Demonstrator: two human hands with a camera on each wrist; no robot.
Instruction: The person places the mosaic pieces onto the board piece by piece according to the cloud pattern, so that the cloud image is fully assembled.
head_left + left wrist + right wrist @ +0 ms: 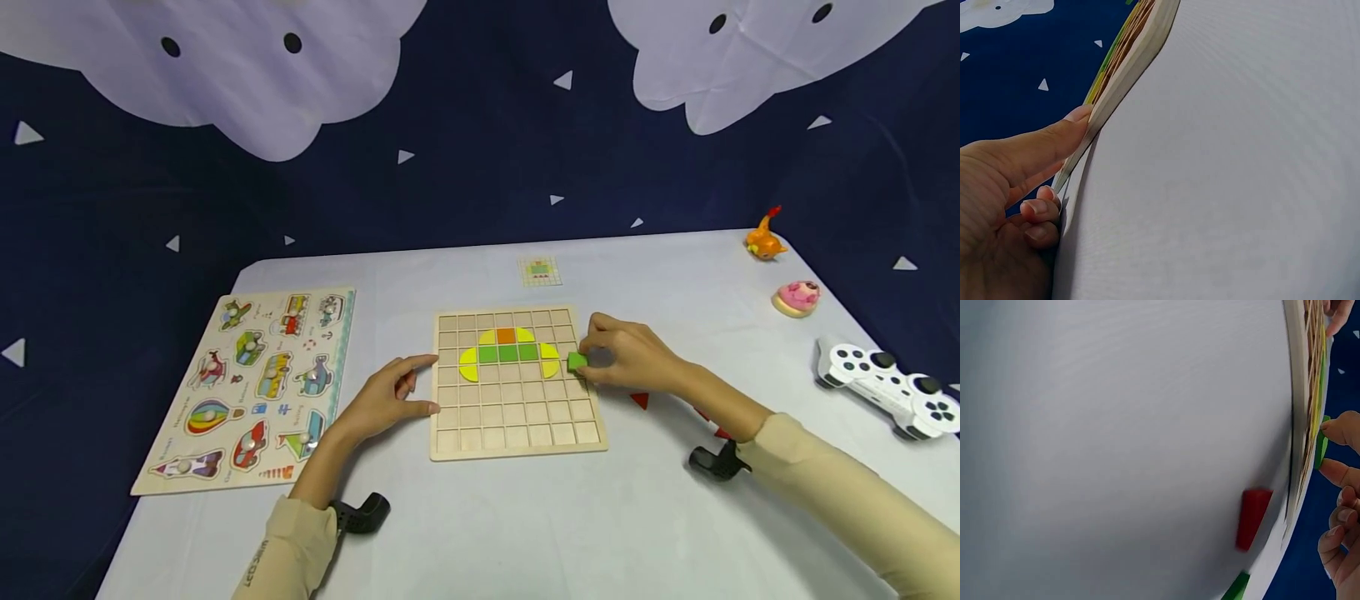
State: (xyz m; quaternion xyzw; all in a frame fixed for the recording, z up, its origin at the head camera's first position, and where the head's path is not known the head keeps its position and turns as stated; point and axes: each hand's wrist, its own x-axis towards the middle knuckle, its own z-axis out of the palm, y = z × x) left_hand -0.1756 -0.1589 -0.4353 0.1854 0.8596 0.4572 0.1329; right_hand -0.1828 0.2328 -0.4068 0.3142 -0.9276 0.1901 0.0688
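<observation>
Between thumb and fingertips, my right hand (630, 354) pinches a green square block (576, 362) at the right edge of a wooden grid board (517, 417). My left hand (386, 398) touches the board's left edge with its thumb and index finger; its other fingers are bent. On the board, three green squares (507, 352) form a row. Above them an orange square (506, 335) sits between yellow curved pieces, and more yellow curved pieces (468, 365) flank the row. A small pattern card (540, 271) lies behind the board.
Red triangular pieces (640, 400) lie right of the board, partly under my right arm. The right wrist view also shows a green piece (1236, 589). A vehicle puzzle (247, 383) lies left. Far right are a white game controller (888, 385), a pink toy (797, 298) and an orange toy (765, 242).
</observation>
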